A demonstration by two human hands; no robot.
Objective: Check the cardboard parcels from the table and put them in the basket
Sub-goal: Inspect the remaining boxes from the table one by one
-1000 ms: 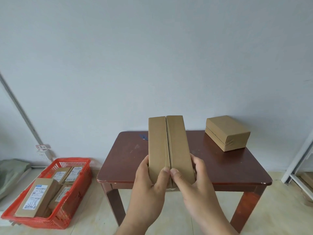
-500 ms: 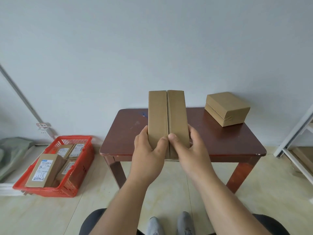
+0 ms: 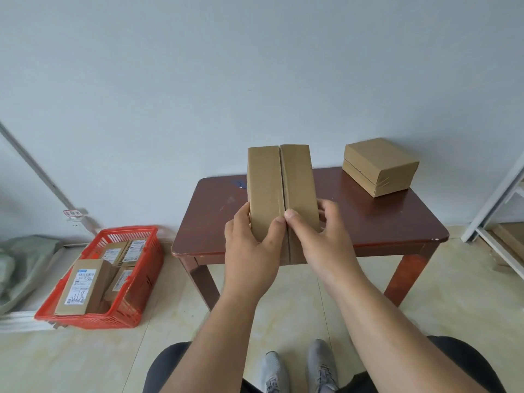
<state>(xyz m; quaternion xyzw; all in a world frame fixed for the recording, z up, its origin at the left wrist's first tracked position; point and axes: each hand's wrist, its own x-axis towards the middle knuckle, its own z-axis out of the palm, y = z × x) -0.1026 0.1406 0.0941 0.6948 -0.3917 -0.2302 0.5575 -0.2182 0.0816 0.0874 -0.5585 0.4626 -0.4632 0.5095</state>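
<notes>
Fingers of the left hand (image 3: 251, 248) and right hand (image 3: 323, 239) grip the parcel (image 3: 280, 191) upright above the counter (image 3: 382, 222), seam facing, apparently for checking before the basket (image 3: 141, 282).

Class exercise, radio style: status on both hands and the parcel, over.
Left hand and right hand grip held parcel upright above table. Second parcel waits there. Basket on floor, left; nothing blocking.
</notes>
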